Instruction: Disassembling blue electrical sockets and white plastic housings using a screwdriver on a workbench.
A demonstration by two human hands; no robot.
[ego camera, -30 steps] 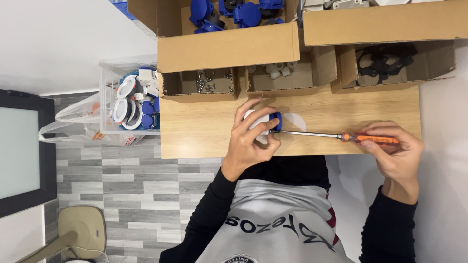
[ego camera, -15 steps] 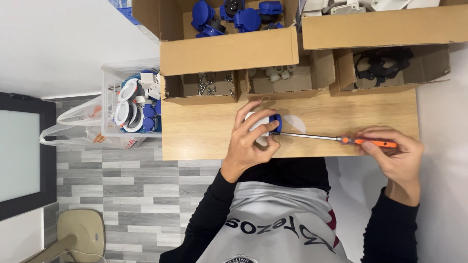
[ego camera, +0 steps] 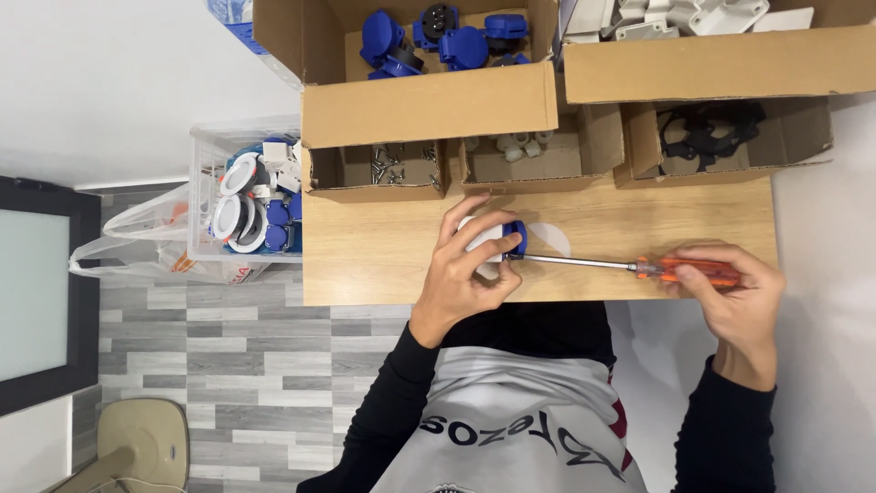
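Your left hand (ego camera: 465,274) has its grip wrapped around the white-and-blue socket part (ego camera: 497,239), pressing it onto the tabletop (ego camera: 374,256) near the front edge. Your right hand (ego camera: 735,292) closes its grip on the orange screwdriver (ego camera: 639,267) handle, out past the tabletop's right corner, shaft level and tip at the part. Cardboard boxes (ego camera: 429,105) line the far edge; bare wood lies left of your left hand.
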